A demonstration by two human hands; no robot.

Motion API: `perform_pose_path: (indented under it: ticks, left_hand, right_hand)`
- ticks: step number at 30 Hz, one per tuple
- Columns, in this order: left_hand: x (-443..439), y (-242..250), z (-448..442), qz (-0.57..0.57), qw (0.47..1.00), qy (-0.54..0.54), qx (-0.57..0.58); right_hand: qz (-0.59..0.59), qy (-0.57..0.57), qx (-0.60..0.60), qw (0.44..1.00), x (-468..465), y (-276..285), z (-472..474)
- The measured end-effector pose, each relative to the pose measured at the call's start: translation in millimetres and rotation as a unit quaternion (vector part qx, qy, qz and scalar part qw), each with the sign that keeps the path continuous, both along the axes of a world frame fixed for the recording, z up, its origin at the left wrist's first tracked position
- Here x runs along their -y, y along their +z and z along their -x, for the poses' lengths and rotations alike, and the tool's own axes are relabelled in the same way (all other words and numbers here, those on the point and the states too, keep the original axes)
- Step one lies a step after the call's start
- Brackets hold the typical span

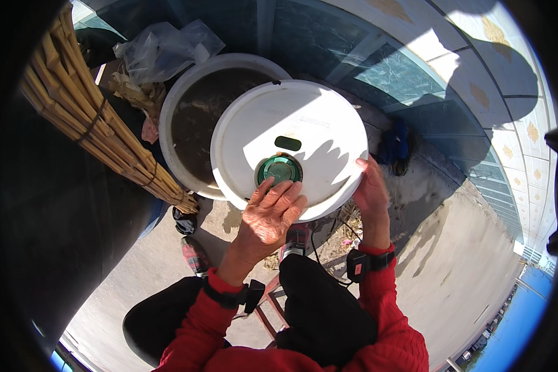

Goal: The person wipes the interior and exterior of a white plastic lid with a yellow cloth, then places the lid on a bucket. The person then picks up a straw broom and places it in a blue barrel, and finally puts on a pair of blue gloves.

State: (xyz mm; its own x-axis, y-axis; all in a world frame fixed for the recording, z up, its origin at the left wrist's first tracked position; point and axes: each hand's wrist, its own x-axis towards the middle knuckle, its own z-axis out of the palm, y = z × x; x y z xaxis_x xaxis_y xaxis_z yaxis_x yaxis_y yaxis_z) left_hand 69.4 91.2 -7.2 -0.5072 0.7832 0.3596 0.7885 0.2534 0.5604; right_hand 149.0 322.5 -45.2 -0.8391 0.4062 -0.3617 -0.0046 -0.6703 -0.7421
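A round white plastic lid [242, 121] lies tilted before me, bearing faint writing and a dark oval mark. I cannot tell whether a bucket is under it. Set into its near half is a green cap [279, 169]. My left hand [272, 216] has its fingertips at the cap's near edge; whether they grip it is unclear. On the right, my right hand [372, 188] holds the lid's rim, thumb on top and the other fingers hidden. Behind the lid, partly covered by it, stands a white tub [165, 125] of murky brown liquid.
A tied bundle of bamboo canes [107, 123] slants in from the left, beside a dark mass, apparently clothing [65, 223]. A clear plastic bag [162, 53] lies behind the tub. Blue-green panels [311, 32] border the concrete floor [437, 279]. A black cable [323, 260] hangs near my knee.
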Motion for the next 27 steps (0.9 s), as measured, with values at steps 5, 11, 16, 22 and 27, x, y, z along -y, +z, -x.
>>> perform_pose_path:
  ticks: [5, 11, 16, 22, 27]
  left_hand:
    - [14, 1, 13, 0.016, 0.981, -0.076, 0.175]
    - [32, -35, 53, 0.000, 0.960, 0.253, 0.124]
    - [28, -69, 97, 0.123, 0.932, 0.326, 0.099]
    - [-17, -71, 143, 0.170, 0.954, 0.237, 0.072]
    - [-45, -63, 165, 0.252, 0.944, 0.178, 0.116]
  right_hand:
    - [-0.045, -0.010, 0.022, 0.999, -7, -5, -5]
    - [-0.071, 0.015, 0.017, 0.997, -11, -1, -6]
    - [-0.113, 0.038, 0.027, 0.993, -5, 11, -4]
    - [-0.177, 0.086, 0.056, 0.979, 3, 28, 0]
    - [-0.257, 0.099, 0.090, 0.957, 9, 33, 0]
